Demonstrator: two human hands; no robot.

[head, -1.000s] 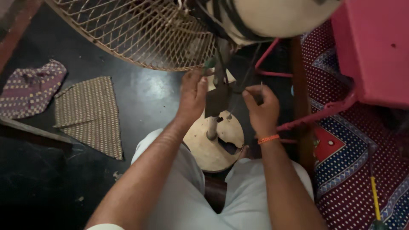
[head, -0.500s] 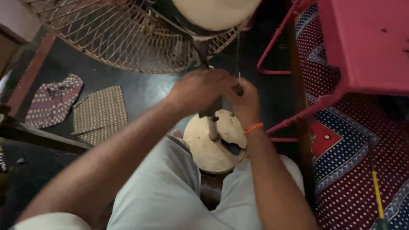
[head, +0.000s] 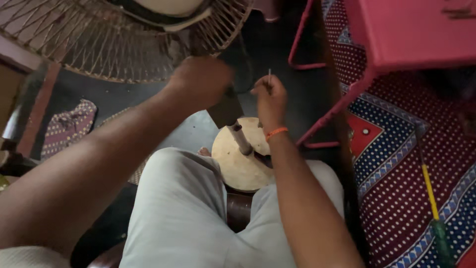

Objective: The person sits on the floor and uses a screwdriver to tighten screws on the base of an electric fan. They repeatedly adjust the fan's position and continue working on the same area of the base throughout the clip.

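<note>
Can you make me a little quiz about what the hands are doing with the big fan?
1. True or false: the right hand pinches a thin metal pin that points up.
2. Which thing lies on the dotted mat? A) a spoon B) a screwdriver with a yellow shaft and green handle C) a cup
3. Fill in: the left hand grips the fan's neck, above the round ____ base.

Key: 1 true. 2 B. 3 cream; it sits on the dark floor between the person's knees, below the wire fan guard, with a pink stool to the right.
</note>
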